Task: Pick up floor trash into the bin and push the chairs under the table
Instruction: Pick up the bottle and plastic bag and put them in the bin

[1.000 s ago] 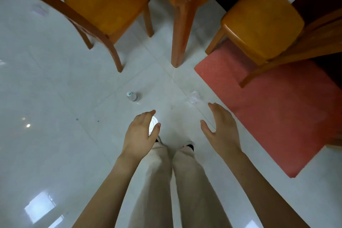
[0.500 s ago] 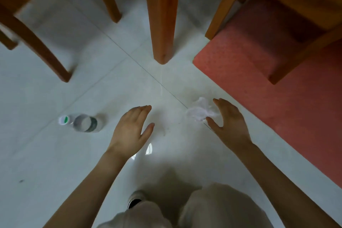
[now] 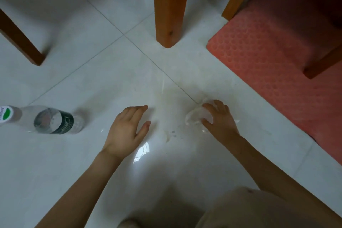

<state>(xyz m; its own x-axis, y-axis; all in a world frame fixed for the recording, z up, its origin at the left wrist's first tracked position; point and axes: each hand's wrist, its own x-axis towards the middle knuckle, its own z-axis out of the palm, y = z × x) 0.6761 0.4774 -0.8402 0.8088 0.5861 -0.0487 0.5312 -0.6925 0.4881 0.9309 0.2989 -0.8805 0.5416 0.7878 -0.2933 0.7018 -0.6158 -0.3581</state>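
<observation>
Crouched low, both arms out so the floor trash is within reach. My right hand [image 3: 219, 120] is curled over the crumpled tissue [image 3: 194, 117], fingers and thumb closing round it; it looks pinched but not yet lifted off the floor [image 3: 92, 72]. My left hand [image 3: 127, 127] hovers flat just above the tile, fingers loosely spread, holding nothing. The bottle [image 3: 53, 121] lies on its side well to the left, likely next. Rug [image 3: 277, 52] just beside the tissue. No bin in view.

Left hand [image 3: 127, 127] flat, open; right hand [image 3: 219, 119] curled, clutching.
</observation>
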